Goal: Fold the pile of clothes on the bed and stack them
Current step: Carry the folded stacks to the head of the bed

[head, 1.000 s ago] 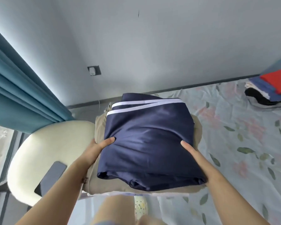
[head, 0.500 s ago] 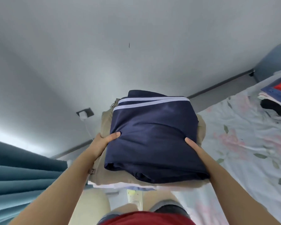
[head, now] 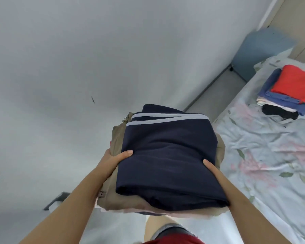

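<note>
Close to the person's body, both hands carry a stack of folded clothes (head: 165, 182) up in the air. On top is a dark blue folded cloth with two white stripes (head: 167, 148). Under it is a tan folded cloth (head: 119, 138), and thin pale layers (head: 113, 210) peek out at the bottom. The left hand (head: 113, 161) grips the left side with its thumb on top. The right hand (head: 212, 170) grips the right side the same way. The other fingers are hidden under the stack.

To the right lies the bed with a pale flowery sheet (head: 264, 152). Far off on it sits another folded pile with a red cloth on top (head: 294, 83).

I think this step is carrying the stack. Next it likely needs to go down flat on the bed, maybe by the far pile, and be kept level so nothing slips.
</note>
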